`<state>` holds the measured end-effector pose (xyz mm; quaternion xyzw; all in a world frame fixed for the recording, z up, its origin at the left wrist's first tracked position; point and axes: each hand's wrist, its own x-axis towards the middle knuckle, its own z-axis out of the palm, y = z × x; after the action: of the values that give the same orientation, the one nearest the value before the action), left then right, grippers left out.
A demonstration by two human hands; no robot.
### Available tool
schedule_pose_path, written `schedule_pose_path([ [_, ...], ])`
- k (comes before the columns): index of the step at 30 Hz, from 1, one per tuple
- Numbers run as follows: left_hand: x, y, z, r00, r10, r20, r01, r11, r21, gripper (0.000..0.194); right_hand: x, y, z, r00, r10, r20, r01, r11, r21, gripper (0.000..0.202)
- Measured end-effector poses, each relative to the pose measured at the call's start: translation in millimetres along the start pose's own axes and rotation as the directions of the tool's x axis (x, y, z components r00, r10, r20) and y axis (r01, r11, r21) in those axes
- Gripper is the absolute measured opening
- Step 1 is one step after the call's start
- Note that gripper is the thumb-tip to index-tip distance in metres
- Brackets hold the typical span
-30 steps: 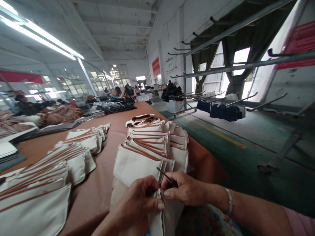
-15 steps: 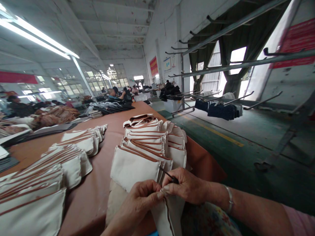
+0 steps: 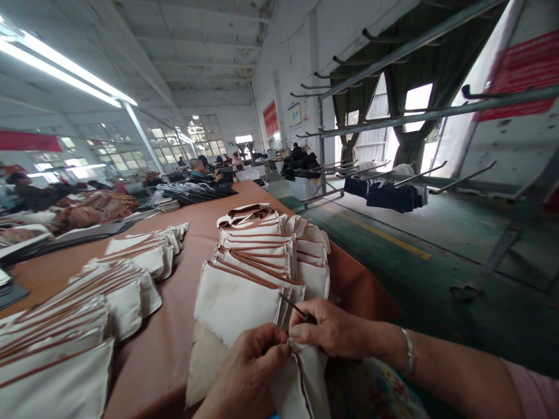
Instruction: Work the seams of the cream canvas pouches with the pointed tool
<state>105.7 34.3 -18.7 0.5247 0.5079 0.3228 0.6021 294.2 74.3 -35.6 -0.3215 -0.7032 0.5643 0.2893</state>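
Your left hand [image 3: 251,372] and right hand [image 3: 329,331] met at the near edge of the table [image 3: 174,314], thumbs and fingertips pinched together on the top end of a cream cloth pouch [image 3: 301,384]. The pouch hung down from that pinch toward you, long axis roughly vertical, its brown-piped edge running down the middle of the visible fold. Your left fingers were curled shut on the cloth. Your right fingers were closed on the cloth too and also gripped a thin dark tool [image 3: 294,308]; its tip pointed up and left, away from you, toward the pouch stack [image 3: 262,256]. What kind of tool it was could not be told.

The pouch stack lay on the table just beyond your hands, overlapped in a row running away from you, brown-trimmed edges up. A second row of pouches [image 3: 87,302] lay on the table left of the stack. A bracelet [image 3: 408,352] sat on your right wrist. Right of the table stood a metal rack [image 3: 393,116] with dark garments [image 3: 391,195] beneath it.
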Motion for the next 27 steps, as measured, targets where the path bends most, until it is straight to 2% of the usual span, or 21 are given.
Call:
schedule_pose_path([
  [3,-1.8,8.4,2.7,1.000,0.001,-0.025,0.001,0.999,0.051,0.023,-0.8,-4.4,2.8,1.000,0.011,-0.008,-0.012,0.993,-0.114,0.016],
  [6,-2.9,11.1,6.0,0.998,-0.001,-0.070,0.012,0.989,0.148,0.020,1.0,-4.6,6.9,0.998,0.016,-0.067,-0.029,0.979,-0.202,0.005],
  [10,-2.8,6.5,6.8,0.998,-0.018,-0.059,0.023,0.996,0.087,0.021,4.3,1.4,8.6,0.998,0.022,-0.066,-0.030,0.991,-0.132,0.009],
  [12,-1.1,1.4,5.0,0.999,-0.003,-0.032,0.005,0.998,0.058,0.027,4.9,3.5,8.0,0.997,0.031,-0.064,-0.038,0.993,-0.113,0.008],
  [16,3.5,-8.6,1.5,0.999,0.039,-0.019,-0.037,0.994,0.099,0.041,3.8,0.3,7.1,0.998,0.048,-0.051,-0.053,0.993,-0.106,0.004],
  [19,3.9,-11.0,2.2,1.000,0.006,-0.003,-0.006,0.997,0.074,0.032,2.6,-4.9,7.4,0.998,0.051,-0.028,-0.054,0.988,-0.143,0.004],
  [21,2.7,-11.3,4.0,0.999,0.007,-0.043,0.002,0.975,0.224,0.019,2.4,-6.6,8.1,0.999,0.038,-0.015,-0.041,0.979,-0.198,0.005],
  [24,1.8,-15.2,6.9,0.976,0.173,-0.132,-0.060,0.799,0.598,0.013,3.3,-4.6,9.2,0.999,0.003,-0.032,-0.012,0.959,-0.282,0.005],
  [25,2.2,-17.8,7.4,0.964,0.224,-0.146,-0.076,0.754,0.653,0.013,3.8,-3.0,9.3,0.999,-0.005,-0.044,-0.008,0.955,-0.297,0.005],
  [27,3.7,-24.1,7.4,0.956,0.245,-0.164,-0.082,0.756,0.649,0.014,4.7,1.0,8.8,0.998,-0.005,-0.059,-0.012,0.957,-0.291,0.005],
])
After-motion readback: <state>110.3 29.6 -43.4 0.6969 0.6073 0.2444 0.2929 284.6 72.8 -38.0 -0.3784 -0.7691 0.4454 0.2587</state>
